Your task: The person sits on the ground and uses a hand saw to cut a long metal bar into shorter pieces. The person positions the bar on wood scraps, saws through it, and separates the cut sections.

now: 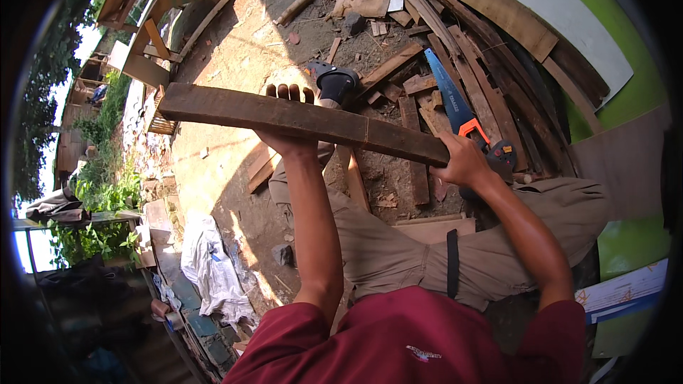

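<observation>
Across my front I hold a long, dark brown wooden beam (334, 125), raised off the ground and sloping down to the right. My left hand (288, 141) grips it from below near the middle, with fingertips curled up over its far edge. At its right end my right hand (464, 162) is closed round the wood. A thin pale line runs across the beam's face between my hands. Just beyond my right hand a handsaw (449, 92) with a blue blade and orange-black handle leans on scrap wood.
A pile of old boards (491, 78) lies to the right against a green and white wall (583, 21). Short offcuts (416, 149) surround my feet. A wooden frame (167, 18) stands far left, and a white sack (213, 267) lies at near left.
</observation>
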{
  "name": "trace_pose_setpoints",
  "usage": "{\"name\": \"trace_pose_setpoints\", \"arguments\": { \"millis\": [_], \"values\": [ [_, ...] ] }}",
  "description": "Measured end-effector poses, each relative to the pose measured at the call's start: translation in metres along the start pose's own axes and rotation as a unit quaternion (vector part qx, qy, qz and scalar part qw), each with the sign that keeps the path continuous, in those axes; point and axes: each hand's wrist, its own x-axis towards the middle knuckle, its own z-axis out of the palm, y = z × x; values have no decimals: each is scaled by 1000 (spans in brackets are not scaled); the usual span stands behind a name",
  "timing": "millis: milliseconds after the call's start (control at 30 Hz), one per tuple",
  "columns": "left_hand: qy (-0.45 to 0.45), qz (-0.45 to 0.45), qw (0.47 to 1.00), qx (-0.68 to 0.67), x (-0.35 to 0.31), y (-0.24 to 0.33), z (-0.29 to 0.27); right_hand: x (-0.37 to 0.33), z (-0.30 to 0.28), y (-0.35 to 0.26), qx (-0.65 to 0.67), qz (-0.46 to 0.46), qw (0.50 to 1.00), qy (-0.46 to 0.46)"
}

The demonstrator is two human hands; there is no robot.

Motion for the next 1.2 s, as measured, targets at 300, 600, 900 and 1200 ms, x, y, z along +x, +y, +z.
{"name": "trace_pose_setpoints", "arguments": {
  "millis": [300,600,900,1200],
  "values": [
    [255,43,964,57,-26,-28,-26,4,-23,31,-238,-86,961,113],
    [340,55,939,12,-25,-38,-66,6,-30,5,-311,-52,947,64],
    [58,-58,990,-117,-38,-30,-79,-1,-13,40,-65,-14,977,-202],
    [226,-35,966,-122,-38,-13,-53,27,-62,11,-226,-73,971,-4]
  ]
}}
